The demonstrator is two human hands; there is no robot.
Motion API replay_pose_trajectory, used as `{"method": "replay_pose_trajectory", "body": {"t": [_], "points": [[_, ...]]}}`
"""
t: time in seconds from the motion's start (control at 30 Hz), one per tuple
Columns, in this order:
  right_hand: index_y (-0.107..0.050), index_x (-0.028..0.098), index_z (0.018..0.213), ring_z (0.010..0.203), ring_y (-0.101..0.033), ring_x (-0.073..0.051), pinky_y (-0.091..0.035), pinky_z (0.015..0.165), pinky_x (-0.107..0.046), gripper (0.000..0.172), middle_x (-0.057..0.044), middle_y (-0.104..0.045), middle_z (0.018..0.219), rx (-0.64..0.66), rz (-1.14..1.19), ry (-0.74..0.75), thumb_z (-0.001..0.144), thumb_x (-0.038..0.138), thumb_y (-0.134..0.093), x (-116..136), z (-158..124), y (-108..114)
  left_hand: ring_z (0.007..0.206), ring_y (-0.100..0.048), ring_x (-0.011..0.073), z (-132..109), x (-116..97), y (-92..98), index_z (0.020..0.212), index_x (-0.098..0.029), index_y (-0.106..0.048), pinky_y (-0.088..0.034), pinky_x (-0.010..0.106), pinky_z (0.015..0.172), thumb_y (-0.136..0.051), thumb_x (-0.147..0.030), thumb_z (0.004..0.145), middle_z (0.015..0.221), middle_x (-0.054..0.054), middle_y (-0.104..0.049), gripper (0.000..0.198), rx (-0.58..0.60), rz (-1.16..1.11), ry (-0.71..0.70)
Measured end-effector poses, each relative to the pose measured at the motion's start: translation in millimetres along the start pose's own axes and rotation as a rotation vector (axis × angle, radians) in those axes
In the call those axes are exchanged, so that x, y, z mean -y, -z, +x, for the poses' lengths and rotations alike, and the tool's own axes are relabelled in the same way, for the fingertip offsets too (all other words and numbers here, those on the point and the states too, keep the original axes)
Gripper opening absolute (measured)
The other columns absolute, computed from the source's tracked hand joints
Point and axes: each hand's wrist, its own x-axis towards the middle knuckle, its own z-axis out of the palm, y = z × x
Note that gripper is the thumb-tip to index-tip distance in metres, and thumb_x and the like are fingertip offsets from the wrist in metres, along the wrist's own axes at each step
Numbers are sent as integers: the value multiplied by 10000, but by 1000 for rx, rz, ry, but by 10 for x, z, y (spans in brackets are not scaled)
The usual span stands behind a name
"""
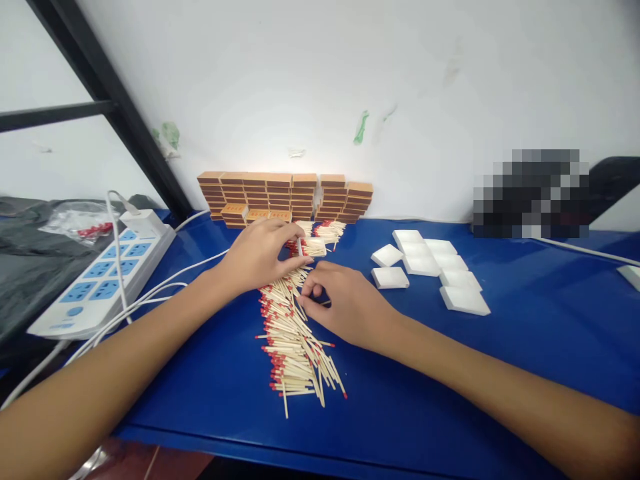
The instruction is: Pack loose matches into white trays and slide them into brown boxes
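A long heap of red-tipped matchsticks point(295, 347) lies on the blue table point(525, 347) in front of me. My left hand point(260, 257) is closed around a small white tray point(313, 248) partly filled with matches, held just above the far end of the heap. My right hand point(343, 300) rests on the heap beside it, fingers pinched on a few matchsticks.
Orange matchboxes point(285, 197) are stacked against the white wall. Several empty white trays point(433, 267) lie to the right. A white and blue power strip point(107, 277) with white cables sits at the left edge. A plastic bag point(80, 223) lies behind it.
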Motion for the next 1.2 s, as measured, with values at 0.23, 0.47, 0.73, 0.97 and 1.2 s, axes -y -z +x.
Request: {"method": "replay_pose_trajectory", "body": {"t": [0.23, 0.47, 0.73, 0.97, 1.2], "points": [[-662, 185, 830, 796, -607, -171, -420, 716, -301, 106, -58, -671, 938, 152, -118, -54, 921, 163, -613, -81, 28, 177, 1006, -717, 284, 6, 5, 11, 1141, -184, -676, -540, 430, 901, -705, -534, 919, 1108, 102, -760, 415, -12, 4, 13], [-629, 165, 974, 828, -643, -206, -425, 735, -328, 153, -113, -672, 1071, 285, -311, 29, 1000, 111, -488, -117, -14, 365, 998, -712, 282, 2, 6, 41, 1138, -192, -670, -537, 423, 900, -709, -554, 912, 1086, 91, -757, 429, -8, 8, 14], [-576, 171, 1003, 861, -612, -226, -409, 721, -335, 122, -125, -638, 1080, 43, -331, -35, 1044, 187, -462, -263, 124, 525, 988, -714, 273, -6, -10, 4, 1134, -193, -676, -533, 415, 908, -713, -537, 911, 1056, 93, -758, 411, -6, -7, -13], [-554, 184, 1003, 872, -585, -220, -385, 707, -325, 119, -92, -613, 1061, -121, -322, 43, 1058, 223, -456, -341, 192, 471, 997, -712, 270, 1, -91, 38, 1146, -190, -682, -531, 408, 907, -707, -573, 910, 1047, 87, -756, 450, 12, -67, -24], [-551, 189, 1026, 856, -573, -211, -374, 694, -318, 100, -93, -609, 1093, -105, -306, 83, 1049, 227, -461, -316, 173, 446, 938, -721, 238, 12, -141, 56, 1104, -203, -684, -531, 375, 867, -720, -587, 896, 1014, 63, -763, 438, -9, -129, -35]]}}
